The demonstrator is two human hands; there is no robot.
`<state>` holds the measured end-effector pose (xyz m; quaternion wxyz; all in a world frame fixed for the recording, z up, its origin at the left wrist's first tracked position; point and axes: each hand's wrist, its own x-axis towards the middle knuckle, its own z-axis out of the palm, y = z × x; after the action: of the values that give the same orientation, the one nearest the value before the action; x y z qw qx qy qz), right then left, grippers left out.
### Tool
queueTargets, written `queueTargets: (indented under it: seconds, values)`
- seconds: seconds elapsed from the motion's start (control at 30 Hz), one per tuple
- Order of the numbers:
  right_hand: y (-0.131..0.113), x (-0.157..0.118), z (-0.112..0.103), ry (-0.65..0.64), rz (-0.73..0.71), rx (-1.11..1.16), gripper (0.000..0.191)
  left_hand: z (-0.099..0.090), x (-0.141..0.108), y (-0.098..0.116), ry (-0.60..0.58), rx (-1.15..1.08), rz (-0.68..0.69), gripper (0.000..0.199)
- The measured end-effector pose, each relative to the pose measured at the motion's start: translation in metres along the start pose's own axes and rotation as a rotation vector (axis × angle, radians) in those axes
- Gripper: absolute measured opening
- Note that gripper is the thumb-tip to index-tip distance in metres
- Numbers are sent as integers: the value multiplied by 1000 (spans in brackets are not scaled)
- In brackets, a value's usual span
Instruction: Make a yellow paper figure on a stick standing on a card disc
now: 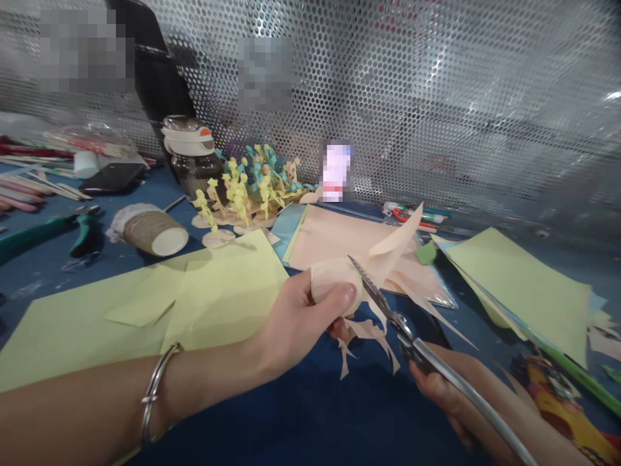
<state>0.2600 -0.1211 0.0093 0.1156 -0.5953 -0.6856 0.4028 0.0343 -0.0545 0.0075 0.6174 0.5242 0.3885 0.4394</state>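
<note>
Pinched between the thumb and fingers of my left hand [305,317] is a round piece of pale pink paper [332,279]. My right hand [456,378] grips a pair of metal scissors [400,327], and the blade tips touch or nearly touch the round paper's right edge. A pointed pink offcut [400,239] sticks up beyond the blades. Below the disc, ragged paper strips [371,333] hang down. Under and behind my hands lies a stack of pink paper [344,236].
Yellow sheets [228,285] spread on the left, with another paper stack [528,278] at right. Small paper flowers [240,194] stand behind, beside a dark jar [194,162]. A wrapped cup [155,230] and green-handled pliers [87,233] lie left. A lit phone [336,169] leans on the perforated metal screen [436,97].
</note>
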Motion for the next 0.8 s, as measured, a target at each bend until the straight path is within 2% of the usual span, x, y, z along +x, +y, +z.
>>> queueTargets:
  seconds: [0.33,0.67,0.8]
  values:
    - [6,2,-2,-50,-5,86,33,1,1,0,8,-25,23,23]
    - [1,1,-1,-35,10,67,37,-1,1,0,46,-6,-6,21]
    - [-8,2,-1,55,-80,65,43,-2,2,-2,39,-12,2,21]
